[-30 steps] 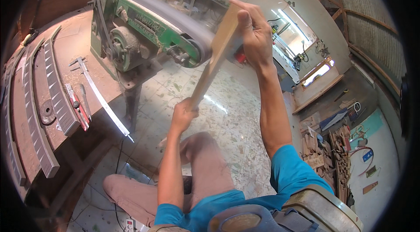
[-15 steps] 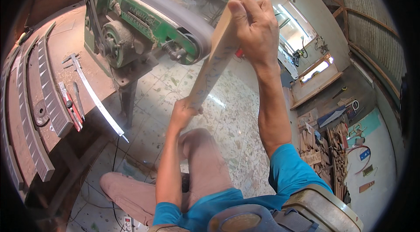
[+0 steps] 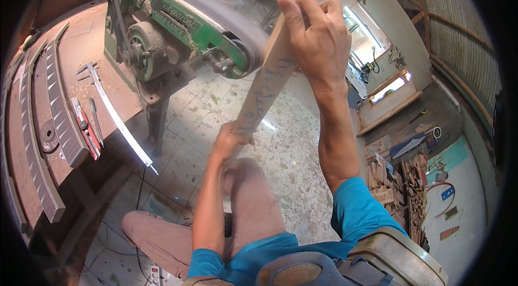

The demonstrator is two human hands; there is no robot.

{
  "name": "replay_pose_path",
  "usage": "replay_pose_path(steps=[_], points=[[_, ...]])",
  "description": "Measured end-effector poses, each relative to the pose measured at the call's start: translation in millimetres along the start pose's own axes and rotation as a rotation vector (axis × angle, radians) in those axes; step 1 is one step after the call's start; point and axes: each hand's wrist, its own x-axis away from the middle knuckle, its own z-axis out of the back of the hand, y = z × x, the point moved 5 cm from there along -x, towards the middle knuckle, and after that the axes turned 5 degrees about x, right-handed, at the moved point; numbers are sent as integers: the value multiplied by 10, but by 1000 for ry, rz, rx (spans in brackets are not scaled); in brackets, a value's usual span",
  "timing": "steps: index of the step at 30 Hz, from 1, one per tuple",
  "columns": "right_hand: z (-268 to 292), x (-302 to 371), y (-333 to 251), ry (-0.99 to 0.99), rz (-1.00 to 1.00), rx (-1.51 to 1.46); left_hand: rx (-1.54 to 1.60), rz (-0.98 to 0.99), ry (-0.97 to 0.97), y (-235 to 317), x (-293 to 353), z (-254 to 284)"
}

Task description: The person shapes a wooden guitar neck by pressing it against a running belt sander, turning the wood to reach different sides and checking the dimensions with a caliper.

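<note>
Wooden flat curved slat (image 3: 263, 87) with blue scribbles, gripped at top by right hand (image 3: 314, 32) and at bottom by left hand (image 3: 231, 140), presses against green belt sander (image 3: 178, 27), grey belt rounded.

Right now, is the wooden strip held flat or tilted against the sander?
Tilted. The wooden strip slants from the left hand up to the right hand, its upper end at the belt sander.

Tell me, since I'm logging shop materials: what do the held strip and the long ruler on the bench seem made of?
The strip, gripped by the right hand and left hand, looks like bare pale wood: matte, unfinished, with blue pen marks. The ruler looks like polished steel: thin, bright and reflective.
</note>
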Motion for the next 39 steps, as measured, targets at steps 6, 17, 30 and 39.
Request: replay_pose_path(steps=[6,17,30,39], points=[[-36,-17,14,-3,-14,-18,42,32,-34,-47,-2,5],[-164,-125,270,-213,-40,-610,-183,-160,204,26,77,-89],[-375,-66,406,-344,6,-1111,-444,-317,488,111,350,-339],[-427,-44,357,-378,-29,-1402,-528,-439,550,74,464,-389]])
